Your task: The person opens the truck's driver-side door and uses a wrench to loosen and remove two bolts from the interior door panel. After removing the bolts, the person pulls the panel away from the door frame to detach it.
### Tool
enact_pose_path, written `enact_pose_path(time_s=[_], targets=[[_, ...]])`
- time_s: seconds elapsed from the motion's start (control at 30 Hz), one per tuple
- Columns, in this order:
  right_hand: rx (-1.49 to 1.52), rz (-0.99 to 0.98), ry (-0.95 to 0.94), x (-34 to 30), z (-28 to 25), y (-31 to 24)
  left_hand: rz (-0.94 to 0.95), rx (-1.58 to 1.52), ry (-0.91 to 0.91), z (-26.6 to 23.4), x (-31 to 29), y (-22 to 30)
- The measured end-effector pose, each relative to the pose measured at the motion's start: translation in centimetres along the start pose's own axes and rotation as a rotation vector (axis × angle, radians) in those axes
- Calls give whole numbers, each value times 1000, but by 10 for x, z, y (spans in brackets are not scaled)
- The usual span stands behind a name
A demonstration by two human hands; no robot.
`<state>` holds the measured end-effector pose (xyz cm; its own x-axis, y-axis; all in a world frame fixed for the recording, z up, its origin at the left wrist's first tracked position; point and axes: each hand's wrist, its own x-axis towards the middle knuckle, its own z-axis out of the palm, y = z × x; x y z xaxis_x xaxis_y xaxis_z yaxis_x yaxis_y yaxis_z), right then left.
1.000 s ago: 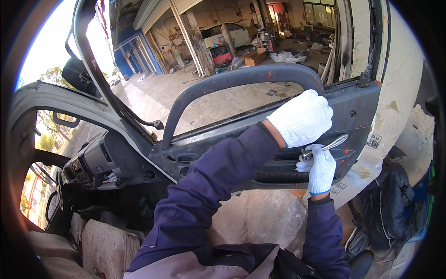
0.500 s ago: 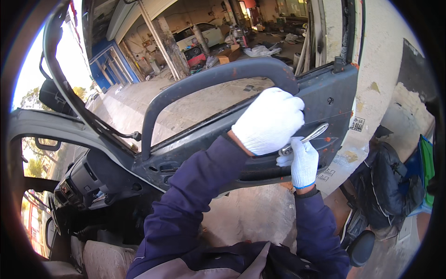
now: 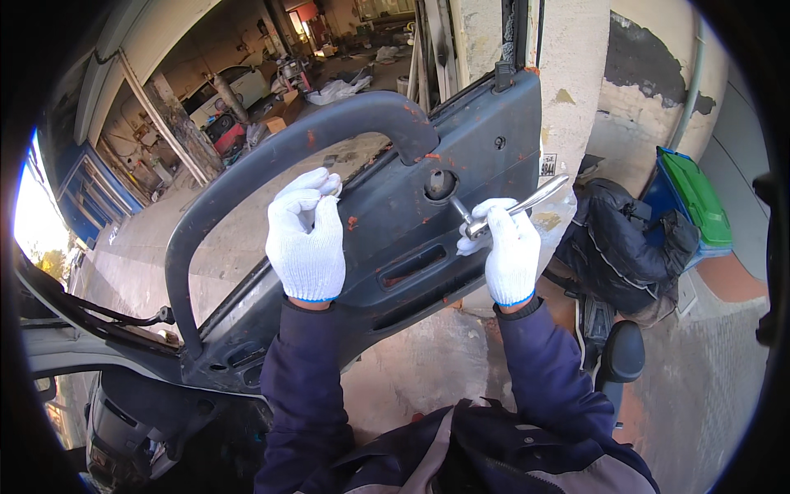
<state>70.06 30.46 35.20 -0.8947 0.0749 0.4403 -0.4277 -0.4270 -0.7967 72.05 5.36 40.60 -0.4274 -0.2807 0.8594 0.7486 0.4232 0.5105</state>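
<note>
My left hand (image 3: 306, 239), in a white knitted glove, is raised in front of the door's window opening. Its thumb and fingertips come together in a pinch; a small thing may sit between them, but I cannot make it out. My right hand (image 3: 510, 251), gloved alike, is closed around a shiny ratchet wrench (image 3: 539, 194), whose handle points up and right. A thin extension bar (image 3: 462, 209) runs from its head toward a round recess with a dark knob (image 3: 440, 183) in the grey door panel (image 3: 485, 169). Whether the bar's tip touches the panel is hard to tell.
A long curved grab bar (image 3: 271, 140) arches over the window opening. Right of the door stand a dark padded cover (image 3: 629, 239), a green-lidded bin (image 3: 695, 193) and a black seat-like part (image 3: 623, 352). A cluttered workshop with a white car (image 3: 234, 90) lies beyond.
My left hand has come away from the panel beside the wrench and moved left, uncovering the round recess. The right hand keeps hold of the ratchet wrench. My view has swung right.
</note>
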Motion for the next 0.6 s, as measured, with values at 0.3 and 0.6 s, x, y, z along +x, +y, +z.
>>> enact_pose_path(time_s=[0.3, 0.6], targets=[[-271, 5, 53, 11, 26, -6, 36, -35, -14, -10, 1, -3], [10, 53, 201, 6, 35, 13, -9, -45, -70, -14, -1, -5]])
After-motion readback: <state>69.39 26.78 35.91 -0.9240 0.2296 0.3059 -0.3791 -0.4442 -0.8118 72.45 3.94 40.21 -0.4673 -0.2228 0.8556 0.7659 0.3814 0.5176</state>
